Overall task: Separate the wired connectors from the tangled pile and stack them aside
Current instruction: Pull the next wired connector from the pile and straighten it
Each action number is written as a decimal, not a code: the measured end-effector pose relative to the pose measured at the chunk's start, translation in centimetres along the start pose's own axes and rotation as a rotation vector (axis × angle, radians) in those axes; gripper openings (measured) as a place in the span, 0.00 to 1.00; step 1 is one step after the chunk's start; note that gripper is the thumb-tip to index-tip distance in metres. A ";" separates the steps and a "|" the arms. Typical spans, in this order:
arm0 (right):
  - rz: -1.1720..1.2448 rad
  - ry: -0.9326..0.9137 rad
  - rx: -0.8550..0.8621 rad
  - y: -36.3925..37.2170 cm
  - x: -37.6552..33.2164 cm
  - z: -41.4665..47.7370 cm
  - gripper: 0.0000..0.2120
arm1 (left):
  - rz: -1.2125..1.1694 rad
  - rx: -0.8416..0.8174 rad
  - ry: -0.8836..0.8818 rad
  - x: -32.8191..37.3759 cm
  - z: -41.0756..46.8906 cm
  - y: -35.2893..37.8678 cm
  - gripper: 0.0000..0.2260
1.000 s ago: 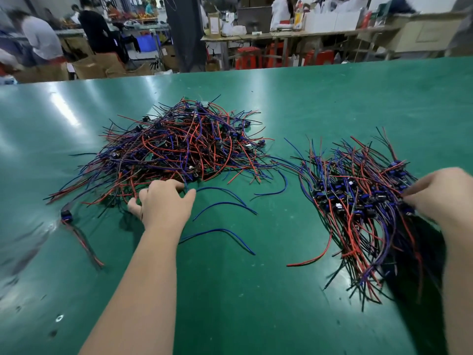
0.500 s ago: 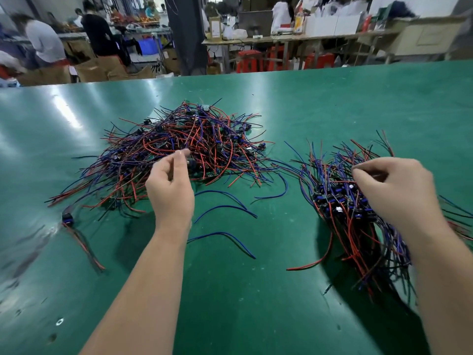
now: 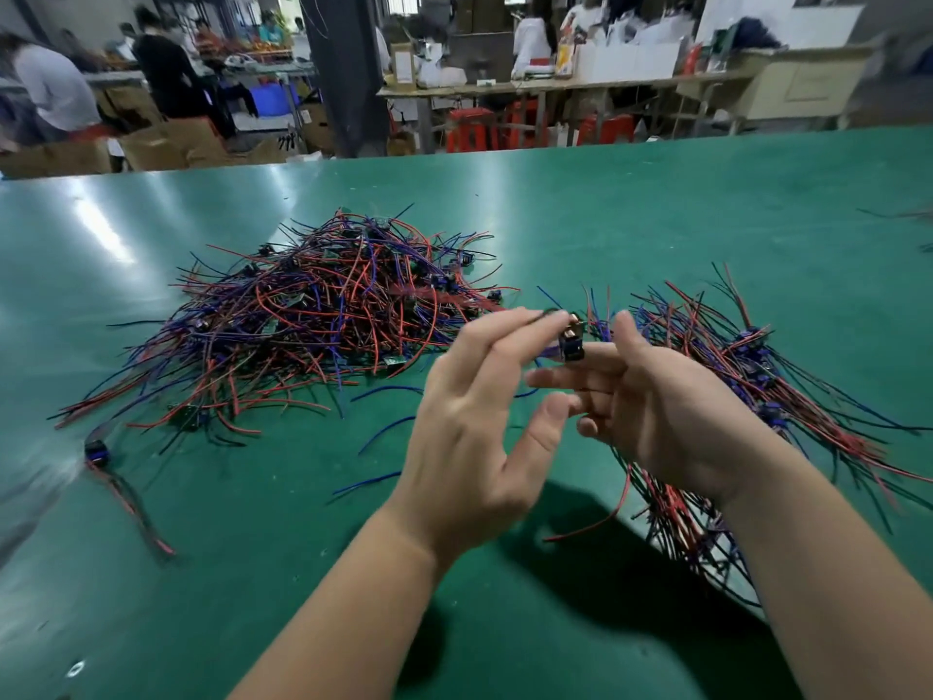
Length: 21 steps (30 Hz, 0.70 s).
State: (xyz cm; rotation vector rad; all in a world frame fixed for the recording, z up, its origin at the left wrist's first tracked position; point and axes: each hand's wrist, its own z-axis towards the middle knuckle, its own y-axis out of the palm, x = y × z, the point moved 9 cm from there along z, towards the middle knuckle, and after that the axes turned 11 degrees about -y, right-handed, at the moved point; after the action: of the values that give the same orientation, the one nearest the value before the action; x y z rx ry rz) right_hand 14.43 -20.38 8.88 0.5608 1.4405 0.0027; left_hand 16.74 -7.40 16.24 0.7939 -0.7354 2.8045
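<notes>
Wired connector is mid-frame above the tabletop, between your hands. Left hand: fingers straight, tips touching it. Right hand: index under it, thumb apart. Tangled pile centre-left.

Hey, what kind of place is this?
Probably an electronics assembly workshop: a long green workbench holds a tangled pile of wired connectors beside a sorted stack, and other workers stand at cluttered benches behind.
</notes>
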 end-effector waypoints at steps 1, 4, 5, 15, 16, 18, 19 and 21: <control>0.058 -0.011 -0.009 0.2 -0.2 0.0 0.25 | -0.017 -0.040 0.004 0.4 -0.2 0.5 0.19; 0.213 -0.092 0.112 -0.5 -1.1 0.3 0.20 | -0.035 -0.147 0.005 0.9 -0.5 1.7 0.19; 0.238 -0.114 0.148 -0.9 -1.3 0.3 0.19 | -0.021 -0.174 0.002 0.9 -0.6 2.0 0.19; 0.250 -0.167 0.137 -1.7 -2.2 0.0 0.16 | 0.265 -0.413 -0.279 -3.3 -1.0 3.6 0.21; 0.227 -0.178 0.121 -1.4 -2.2 0.0 0.16 | 0.297 -0.413 -0.329 -4.0 -1.0 3.6 0.23; 0.188 -0.204 0.089 -0.9 -2.2 0.0 0.15 | 0.368 -0.383 -0.437 -5.3 -1.0 3.2 0.25; 0.180 -0.216 0.076 -0.7 -2.1 -0.1 0.15 | 0.382 -0.337 -0.510 -6.0 -0.9 2.7 0.25; 0.171 -0.240 0.061 -0.4 -2.1 -0.1 0.17 | 0.355 -0.214 -0.668 -7.7 -0.9 1.0 0.21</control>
State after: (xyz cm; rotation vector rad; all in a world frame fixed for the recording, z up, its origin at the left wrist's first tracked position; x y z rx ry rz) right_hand 13.87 -21.36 10.72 0.7093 1.1600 0.0262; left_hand 22.67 -7.79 11.17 1.7314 -1.3585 2.6481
